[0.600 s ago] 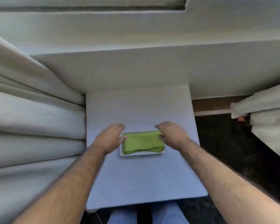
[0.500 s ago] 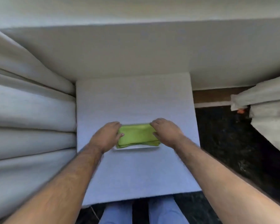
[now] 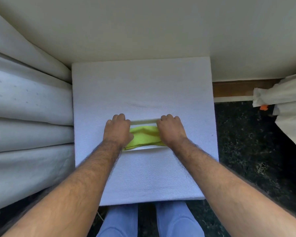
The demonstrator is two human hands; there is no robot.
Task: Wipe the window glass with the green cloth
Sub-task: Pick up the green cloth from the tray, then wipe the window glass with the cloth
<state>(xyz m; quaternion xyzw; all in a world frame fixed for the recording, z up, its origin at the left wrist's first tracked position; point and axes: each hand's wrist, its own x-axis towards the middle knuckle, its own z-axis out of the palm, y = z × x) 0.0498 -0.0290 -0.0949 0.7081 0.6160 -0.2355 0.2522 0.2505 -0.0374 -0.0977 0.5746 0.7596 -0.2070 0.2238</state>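
A folded green cloth (image 3: 144,136) lies in a shallow white tray (image 3: 140,148) in the middle of a white table (image 3: 143,82). My left hand (image 3: 117,130) covers the cloth's left end with its fingers curled over it. My right hand (image 3: 172,130) covers the right end in the same way. Both hands press in on the cloth, and its middle bulges up between them. The window glass is not in view.
White curtain folds (image 3: 29,103) hang close against the table's left side. A cream wall (image 3: 143,28) rises behind the table. To the right are a dark speckled floor (image 3: 246,142) and another curtain (image 3: 287,106). My legs (image 3: 150,219) stand at the table's near edge.
Both hands have closed in from the cloth's sides onto its ends, bunching it upward. The camera has tilted further down, so the window ledge has left the view.
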